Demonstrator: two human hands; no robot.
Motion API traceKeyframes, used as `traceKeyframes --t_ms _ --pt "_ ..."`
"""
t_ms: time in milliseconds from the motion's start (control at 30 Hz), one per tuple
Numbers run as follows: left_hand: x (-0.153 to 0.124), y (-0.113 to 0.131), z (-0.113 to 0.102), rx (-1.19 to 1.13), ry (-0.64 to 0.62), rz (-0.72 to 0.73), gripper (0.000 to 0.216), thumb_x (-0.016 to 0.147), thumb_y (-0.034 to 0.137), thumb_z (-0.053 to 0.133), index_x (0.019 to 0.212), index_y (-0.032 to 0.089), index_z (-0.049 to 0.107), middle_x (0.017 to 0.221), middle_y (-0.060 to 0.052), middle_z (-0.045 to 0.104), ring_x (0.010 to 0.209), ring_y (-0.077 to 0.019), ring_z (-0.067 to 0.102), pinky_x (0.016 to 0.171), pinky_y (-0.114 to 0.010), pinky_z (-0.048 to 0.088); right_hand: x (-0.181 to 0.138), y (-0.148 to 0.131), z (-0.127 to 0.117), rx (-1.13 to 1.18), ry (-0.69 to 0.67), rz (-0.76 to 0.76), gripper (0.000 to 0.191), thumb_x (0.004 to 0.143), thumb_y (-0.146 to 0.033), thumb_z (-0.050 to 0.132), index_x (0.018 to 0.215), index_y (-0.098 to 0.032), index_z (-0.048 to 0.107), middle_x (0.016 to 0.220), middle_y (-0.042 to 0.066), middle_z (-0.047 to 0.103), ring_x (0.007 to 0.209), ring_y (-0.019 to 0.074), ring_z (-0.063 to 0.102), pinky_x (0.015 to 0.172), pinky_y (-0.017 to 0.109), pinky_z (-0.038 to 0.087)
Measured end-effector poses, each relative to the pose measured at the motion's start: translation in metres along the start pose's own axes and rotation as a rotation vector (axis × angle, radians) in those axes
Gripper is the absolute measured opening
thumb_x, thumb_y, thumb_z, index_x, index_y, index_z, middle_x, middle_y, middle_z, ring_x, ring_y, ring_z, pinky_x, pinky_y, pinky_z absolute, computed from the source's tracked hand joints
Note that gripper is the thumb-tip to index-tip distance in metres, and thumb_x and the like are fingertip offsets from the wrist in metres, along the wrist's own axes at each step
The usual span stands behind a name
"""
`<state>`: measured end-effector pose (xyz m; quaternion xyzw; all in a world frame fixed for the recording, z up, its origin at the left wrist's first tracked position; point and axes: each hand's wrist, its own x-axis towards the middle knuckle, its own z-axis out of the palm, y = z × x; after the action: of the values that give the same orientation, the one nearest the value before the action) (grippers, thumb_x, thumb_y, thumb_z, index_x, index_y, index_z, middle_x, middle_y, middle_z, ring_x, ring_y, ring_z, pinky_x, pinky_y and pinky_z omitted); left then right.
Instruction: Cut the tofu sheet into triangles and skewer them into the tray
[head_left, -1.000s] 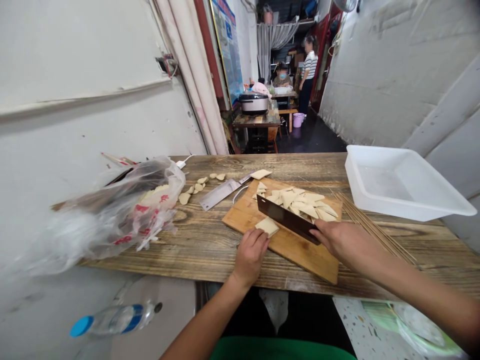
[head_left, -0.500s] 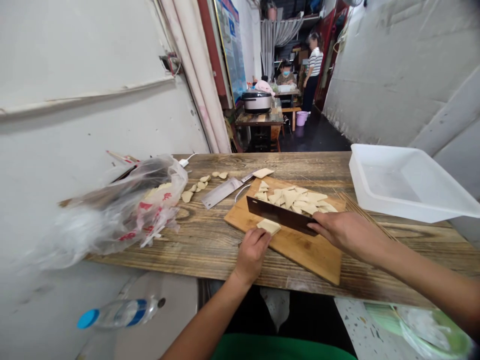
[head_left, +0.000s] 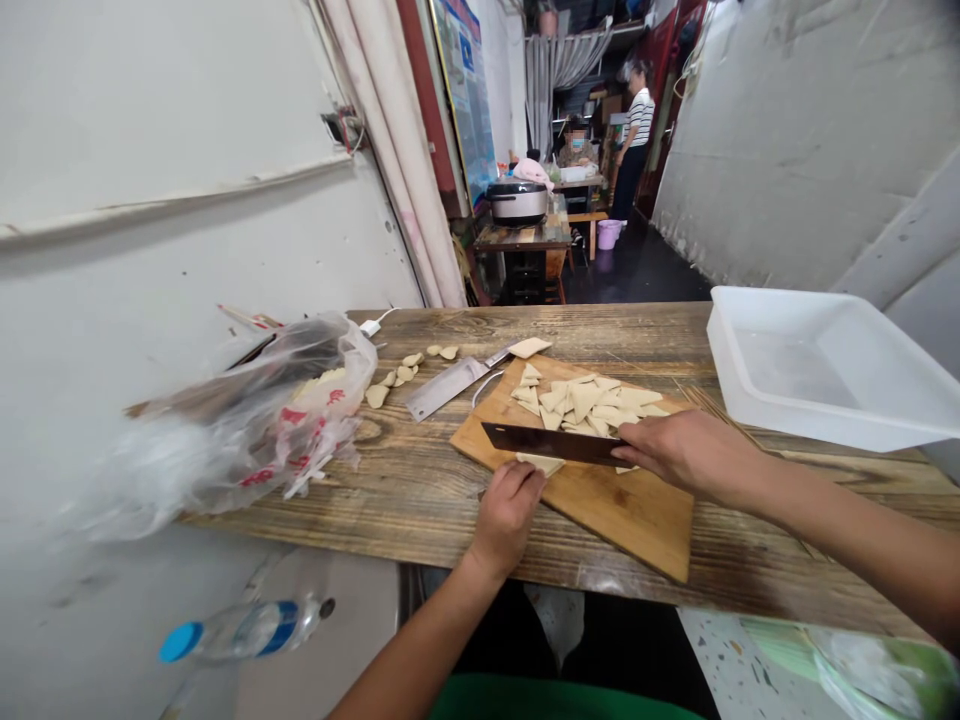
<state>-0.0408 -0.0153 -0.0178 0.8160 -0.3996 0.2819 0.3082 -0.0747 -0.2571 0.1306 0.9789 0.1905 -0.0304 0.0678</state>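
Observation:
A wooden cutting board lies at an angle on the table. My left hand is closed at its near-left edge, fingertips pinching a small stack of pale flat slices that look like dried tofu. My right hand grips a dark-bladed cleaver by the handle end. Its blade runs across the board, just over the far side of the stack and partly hiding it; whether it touches the slices I cannot tell. Beyond the blade lies a pile of cut triangular pieces.
A second cleaver rests left of the board, near a loose slice and scattered round pieces. A plastic bag covers the table's left side. At right stand a white tub and thin sticks. Two people are in the background.
The cleaver has come toward me, from the cut pile to over the stack, and its blade lies more level across the view. My left hand stays on the slices.

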Motion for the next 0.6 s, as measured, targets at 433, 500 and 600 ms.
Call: traceKeyframes --t_ms 433,500,600 --pt "-0.0008 0.0004 -0.0002 0.004 0.001 -0.008 0.023 0.087 0.013 0.049 0.106 0.017 0.062 0.101 -0.01 0.062 0.097 -0.0209 0.055 0.084 -0.04 0.05 0.006 0.0057 -0.0008 0.031 0.024 -0.03 0.027 0.094 -0.037 0.04 0.08 -0.02 0.056 0.069 0.001 0.066 0.059 0.0128 0.058 0.051 0.025 0.022" --pt "-0.001 0.0001 0.0002 0.01 0.003 -0.001 0.022 0.087 0.013 0.049 0.105 0.016 0.061 0.101 -0.01 0.061 0.097 -0.0208 0.055 0.084 -0.04 0.05 0.0062 0.0056 -0.0005 0.031 0.028 -0.037 0.027 0.094 -0.037 0.04 0.081 -0.02 0.056 0.069 0.001 0.067 0.059 0.0126 0.058 0.051 0.025 0.022" --pt "-0.0011 0.0 0.0004 0.012 0.0 0.008 0.023 0.087 0.011 0.049 0.106 0.016 0.061 0.1 -0.01 0.061 0.097 -0.0204 0.054 0.086 -0.04 0.05 0.0069 0.0051 -0.0008 0.029 0.026 -0.045 0.027 0.094 -0.037 0.04 0.081 -0.02 0.056 0.069 0.001 0.066 0.059 0.0128 0.058 0.051 0.025 0.022"
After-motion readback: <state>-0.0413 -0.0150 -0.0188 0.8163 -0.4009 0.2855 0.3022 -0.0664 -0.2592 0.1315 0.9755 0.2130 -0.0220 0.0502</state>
